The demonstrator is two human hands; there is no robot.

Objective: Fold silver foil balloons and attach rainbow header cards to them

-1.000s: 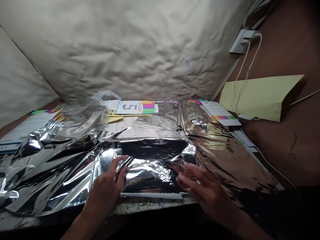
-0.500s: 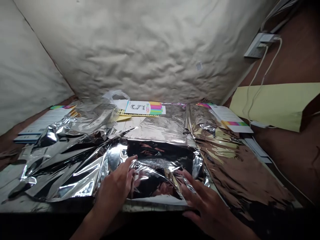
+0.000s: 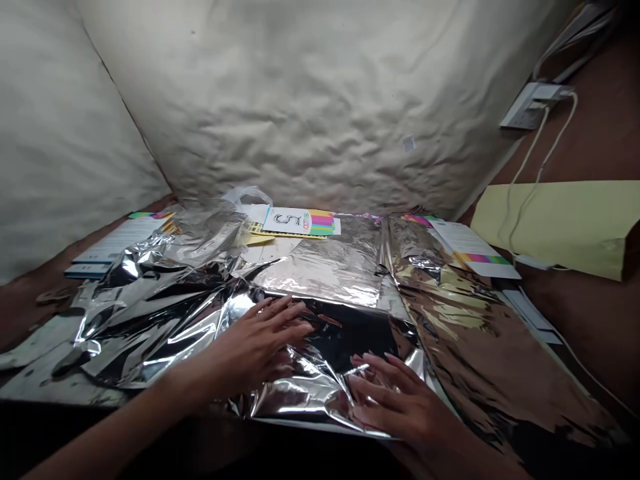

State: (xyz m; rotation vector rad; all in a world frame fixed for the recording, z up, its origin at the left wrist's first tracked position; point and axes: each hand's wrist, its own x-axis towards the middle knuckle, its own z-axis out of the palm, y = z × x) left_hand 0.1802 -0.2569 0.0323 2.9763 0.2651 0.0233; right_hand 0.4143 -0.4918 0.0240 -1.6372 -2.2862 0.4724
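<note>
A shiny silver foil sheet (image 3: pixel 350 333) lies in front of me, reaching the table's front edge with creases near that edge. My left hand (image 3: pixel 263 340) rests flat on it, left of the middle, fingers stretched and a little apart. Over the right part of the same sheet lies my right hand (image 3: pixel 400 400), palm down with its fingers spread. Neither hand grips anything that I can see. Crumpled foil (image 3: pixel 170 327) spreads out to the left, and a smoother foil piece (image 3: pixel 490 353) covers the right side.
Behind the foil lies a balloon packet (image 3: pixel 295 220) marked 5 on yellow card. Printed packets (image 3: pixel 110 240) are stacked at left, others (image 3: pixel 475 253) at right. A yellow sheet (image 3: pixel 555 223) leans by the right wall, under cables and a socket (image 3: pixel 533 107).
My left hand has moved forward and right, flattening from a raised, curled pose onto the foil. The right hand has spread flatter on the sheet. The view has shifted slightly.
</note>
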